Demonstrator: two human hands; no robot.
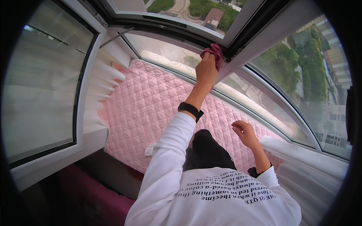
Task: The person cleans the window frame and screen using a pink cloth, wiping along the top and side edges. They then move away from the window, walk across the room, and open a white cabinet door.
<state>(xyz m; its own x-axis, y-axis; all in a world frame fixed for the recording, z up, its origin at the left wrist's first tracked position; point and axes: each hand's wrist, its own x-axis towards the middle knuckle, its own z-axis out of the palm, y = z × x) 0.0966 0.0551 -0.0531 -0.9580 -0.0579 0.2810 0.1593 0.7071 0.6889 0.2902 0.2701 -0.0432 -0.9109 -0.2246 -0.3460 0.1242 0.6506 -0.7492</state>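
My left hand (206, 69) holds a crumpled dark pink cloth (216, 53) against the lower right corner of a white window frame (195, 46), where the sash meets the upright post. The arm is stretched far forward, with a black band round the wrist. Part of the cloth is hidden behind the fingers. My right hand (245, 132) hangs over the pink quilted pad (152, 104), fingers loosely bent and holding nothing. Above the held cloth, the window sash (181, 21) is tilted, with a paved path and greenery seen far below through its glass.
An opened glass sash (51, 84) fills the left side, near a metal stay arm (117, 37) and white curtain (99, 76). Another curtain (305, 172) lies at right, below the curved window rail (294, 110). A small white cloth or tissue (149, 149) rests on the pad.
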